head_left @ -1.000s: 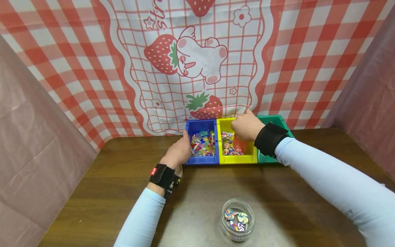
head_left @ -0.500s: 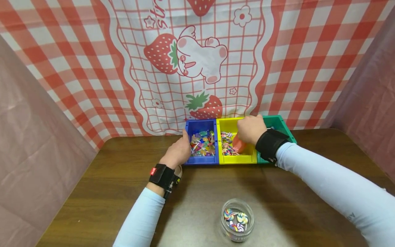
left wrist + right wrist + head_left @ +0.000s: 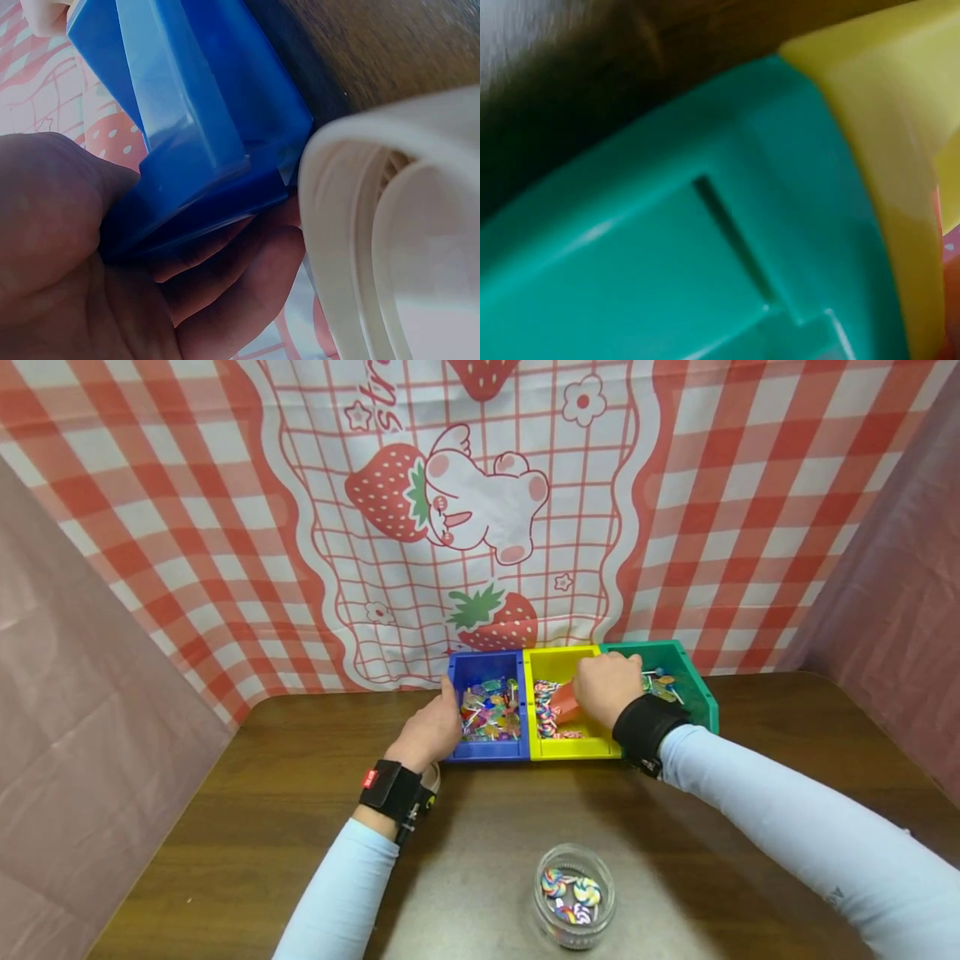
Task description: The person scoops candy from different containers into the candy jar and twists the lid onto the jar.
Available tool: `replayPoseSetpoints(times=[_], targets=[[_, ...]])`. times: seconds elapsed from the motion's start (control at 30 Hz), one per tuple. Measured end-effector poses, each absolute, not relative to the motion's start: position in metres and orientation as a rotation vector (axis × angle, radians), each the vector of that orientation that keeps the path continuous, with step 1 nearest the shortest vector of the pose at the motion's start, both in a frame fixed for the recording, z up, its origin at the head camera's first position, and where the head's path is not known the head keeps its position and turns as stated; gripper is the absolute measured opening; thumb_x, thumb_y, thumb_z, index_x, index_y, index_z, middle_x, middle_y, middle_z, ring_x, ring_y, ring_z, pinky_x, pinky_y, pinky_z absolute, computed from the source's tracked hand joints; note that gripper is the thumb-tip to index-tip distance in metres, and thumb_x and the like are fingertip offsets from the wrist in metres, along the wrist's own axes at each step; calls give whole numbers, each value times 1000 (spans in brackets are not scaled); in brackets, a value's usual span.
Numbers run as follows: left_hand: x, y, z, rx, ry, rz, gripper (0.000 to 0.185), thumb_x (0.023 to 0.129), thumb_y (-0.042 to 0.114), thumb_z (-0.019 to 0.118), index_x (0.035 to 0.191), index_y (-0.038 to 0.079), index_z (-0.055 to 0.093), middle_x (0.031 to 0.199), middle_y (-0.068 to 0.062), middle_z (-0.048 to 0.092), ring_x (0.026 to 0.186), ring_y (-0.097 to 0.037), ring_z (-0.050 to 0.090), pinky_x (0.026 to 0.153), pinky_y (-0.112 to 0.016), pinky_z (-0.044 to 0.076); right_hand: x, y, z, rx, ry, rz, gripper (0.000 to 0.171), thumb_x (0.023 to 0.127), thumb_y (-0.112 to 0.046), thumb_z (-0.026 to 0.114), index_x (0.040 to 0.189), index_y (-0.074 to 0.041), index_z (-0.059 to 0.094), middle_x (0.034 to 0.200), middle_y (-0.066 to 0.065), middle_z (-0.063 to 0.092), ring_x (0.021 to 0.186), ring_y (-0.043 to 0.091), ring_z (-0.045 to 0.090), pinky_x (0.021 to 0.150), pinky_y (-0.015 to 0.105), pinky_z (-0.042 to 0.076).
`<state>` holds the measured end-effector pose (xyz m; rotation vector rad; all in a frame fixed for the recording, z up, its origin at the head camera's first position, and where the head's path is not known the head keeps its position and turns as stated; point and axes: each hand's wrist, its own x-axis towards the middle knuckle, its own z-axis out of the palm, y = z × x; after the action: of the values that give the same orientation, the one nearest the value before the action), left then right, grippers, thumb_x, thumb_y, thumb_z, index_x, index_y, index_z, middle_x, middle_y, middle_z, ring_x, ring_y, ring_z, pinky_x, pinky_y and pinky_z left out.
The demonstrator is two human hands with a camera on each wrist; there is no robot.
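My left hand grips the outer left side of the blue bin, thumb up at its rim. In the left wrist view its fingers curl around the blue plastic wall. Over the yellow bin, my right hand holds an orange-red scoop. The scoop is tilted down to the left, against small striped candy pieces along the bin's left wall. My right hand hides the scoop's handle. The right wrist view shows no hand, just the green bin and yellow edge.
Blue, yellow and green bins stand side by side at the table's back, before a checked cloth. Colourful pieces fill the blue bin; a few show in the green. A glass jar with several swirl lollipops stands near the front.
My right hand has turned and lowered slightly, and the scoop has swung left inside the yellow bin. Candy pieces are now heaped along its left wall. My left hand stays on the blue bin.
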<state>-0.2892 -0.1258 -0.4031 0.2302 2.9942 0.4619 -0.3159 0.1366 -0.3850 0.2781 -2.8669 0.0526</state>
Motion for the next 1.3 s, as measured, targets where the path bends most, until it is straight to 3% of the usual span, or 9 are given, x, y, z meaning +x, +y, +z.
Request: replayPoseSetpoints(times=[0.23,0.63,0.93,1.2,1.3], targets=[[-289,-126,-403,221,2991,470,64,104,13,36,157,-4,3,143,-19,52,120,-30,58,98,-45,46,-320,125,-391,268,-2775,81,23,95,-16,62,83,2,71,80,22,67,74,40,60,69,60,44],[-288,-126,-403,226,2989,455,63,105,13,34,157,-4,2,144,-18,51,121,-29,57,99,-44,46,-328,130,-397,325,-2760,215,27,98,-24,60,83,-3,68,84,18,69,81,39,62,70,58,43],[-288,-127,-405,230,2980,457,64,104,13,35,157,-4,1,145,-17,50,122,-29,57,100,-44,45,-340,143,-393,442,-2876,337,32,100,-28,61,73,-11,60,63,4,54,68,27,54,68,44,36],[-290,-126,-404,236,2989,457,64,104,13,36,156,-5,3,140,-19,54,117,-30,60,96,-45,47,-343,154,-384,436,-2886,423,25,100,-30,59,91,-7,65,70,7,54,79,31,52,69,46,37],[-290,-126,-404,233,2988,461,64,104,13,36,157,-4,3,140,-19,53,117,-31,59,97,-45,47,-342,158,-379,424,-2944,512,26,102,-30,55,94,-6,62,69,8,50,75,31,52,67,43,35]])
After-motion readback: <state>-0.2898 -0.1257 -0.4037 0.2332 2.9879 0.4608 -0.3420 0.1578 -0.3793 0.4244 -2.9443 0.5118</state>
